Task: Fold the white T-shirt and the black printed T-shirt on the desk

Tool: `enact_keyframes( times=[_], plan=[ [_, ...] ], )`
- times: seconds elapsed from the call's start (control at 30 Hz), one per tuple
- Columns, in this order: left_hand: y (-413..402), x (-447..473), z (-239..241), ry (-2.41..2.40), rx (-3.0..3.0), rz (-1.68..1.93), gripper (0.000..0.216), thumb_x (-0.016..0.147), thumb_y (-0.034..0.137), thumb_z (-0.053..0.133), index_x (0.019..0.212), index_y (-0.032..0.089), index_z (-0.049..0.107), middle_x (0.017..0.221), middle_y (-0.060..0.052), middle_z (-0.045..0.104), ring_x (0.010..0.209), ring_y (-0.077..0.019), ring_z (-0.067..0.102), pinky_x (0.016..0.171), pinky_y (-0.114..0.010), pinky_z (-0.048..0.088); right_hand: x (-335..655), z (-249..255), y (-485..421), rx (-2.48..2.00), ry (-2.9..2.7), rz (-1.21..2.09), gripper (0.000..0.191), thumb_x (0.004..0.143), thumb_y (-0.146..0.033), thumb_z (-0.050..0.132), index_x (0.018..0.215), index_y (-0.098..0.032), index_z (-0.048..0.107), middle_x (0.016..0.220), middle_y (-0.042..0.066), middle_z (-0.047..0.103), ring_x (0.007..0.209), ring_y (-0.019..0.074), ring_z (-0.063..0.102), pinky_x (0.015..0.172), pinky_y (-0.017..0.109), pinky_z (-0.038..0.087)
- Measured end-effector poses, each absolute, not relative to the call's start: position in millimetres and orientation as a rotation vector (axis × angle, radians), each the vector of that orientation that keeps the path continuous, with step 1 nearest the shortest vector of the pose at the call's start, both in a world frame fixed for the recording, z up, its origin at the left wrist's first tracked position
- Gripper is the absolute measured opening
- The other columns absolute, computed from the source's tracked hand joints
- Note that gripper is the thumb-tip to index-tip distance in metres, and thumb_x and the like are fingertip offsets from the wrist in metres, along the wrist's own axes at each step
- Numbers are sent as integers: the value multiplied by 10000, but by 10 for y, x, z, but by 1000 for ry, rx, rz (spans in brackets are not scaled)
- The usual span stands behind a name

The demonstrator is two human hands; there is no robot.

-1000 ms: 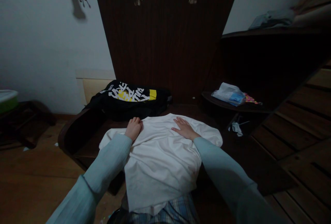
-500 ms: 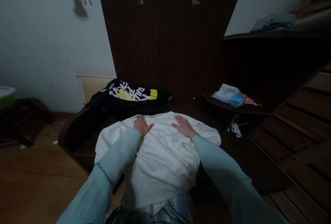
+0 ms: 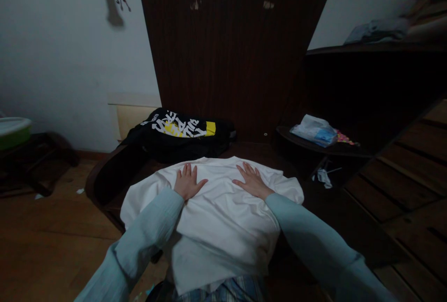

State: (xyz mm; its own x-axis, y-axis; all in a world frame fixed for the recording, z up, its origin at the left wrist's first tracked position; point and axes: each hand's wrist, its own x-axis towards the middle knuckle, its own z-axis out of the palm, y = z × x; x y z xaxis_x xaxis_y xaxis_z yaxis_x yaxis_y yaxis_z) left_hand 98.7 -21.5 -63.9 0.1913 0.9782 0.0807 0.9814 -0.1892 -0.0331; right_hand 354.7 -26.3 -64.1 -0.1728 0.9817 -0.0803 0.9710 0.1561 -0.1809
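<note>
A wrinkled white shirt (image 3: 226, 227) is spread over the front of a dark wooden surface and hangs down toward my lap. On its upper left part my left hand (image 3: 189, 183) lies flat, fingers apart. My right hand (image 3: 252, 182) rests on the upper right part, its fingers also spread. Both palms press the cloth without gripping it. Behind the shirt lies a black garment (image 3: 181, 127) with white and yellow print, touched by neither hand.
A dark corner shelf (image 3: 296, 140) on the right carries a plastic packet (image 3: 314, 130). Slatted wood (image 3: 401, 176) stands further right. At the left, a green tub with a pale lid (image 3: 16, 132) sits on a dark stool (image 3: 38, 157). A tall dark panel (image 3: 230, 60) rises behind.
Both hands have slid slightly back toward me over the shirt, with their fingers spread wider. The view has shifted a little to the left.
</note>
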Motion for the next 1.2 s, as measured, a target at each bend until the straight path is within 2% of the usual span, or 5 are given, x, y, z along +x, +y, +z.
enact_keyframes(
  times=[0.23,0.5,0.83,1.03,1.2],
  plan=[
    [-333,901,-694,-1880,-2381,-112,745,817,609,254,1345,85,299,1403,-225,253,1313,-317,193,1021,-475,186,3417,-677,-492,-2049,-2258,290,829,768,-701,182,1403,-170,131,1473,133,30,1344,266,-17,1043,483,26],
    [-373,782,-614,-1814,-2539,-108,620,817,596,292,1349,278,294,1441,-89,240,1315,-317,183,1011,-489,191,3483,-636,-554,-1938,-2365,297,781,787,-670,218,1397,-185,166,1473,123,47,1347,248,8,1055,449,30],
    [-71,1327,-346,-2008,-2323,-10,650,818,564,309,1109,28,537,1151,-258,532,1100,-358,470,862,-450,375,3441,-655,-275,-2000,-2270,280,762,798,-654,235,1392,-180,187,1469,139,66,1346,255,33,1050,462,41],
    [33,1406,-582,-1726,-2455,-653,459,822,325,400,1215,91,443,1205,-174,496,1112,-242,464,930,-347,372,3509,-654,-158,-1720,-2071,346,602,836,-536,267,1282,-154,401,1368,117,373,1271,214,301,1041,365,209],
    [55,1338,-652,-1529,-2766,-368,454,846,422,365,1255,241,439,1374,-83,375,1277,-270,287,999,-454,288,3629,-514,-365,-1391,-1419,416,429,805,-459,305,1043,-175,522,1056,115,598,991,204,543,857,344,426]
  ],
)
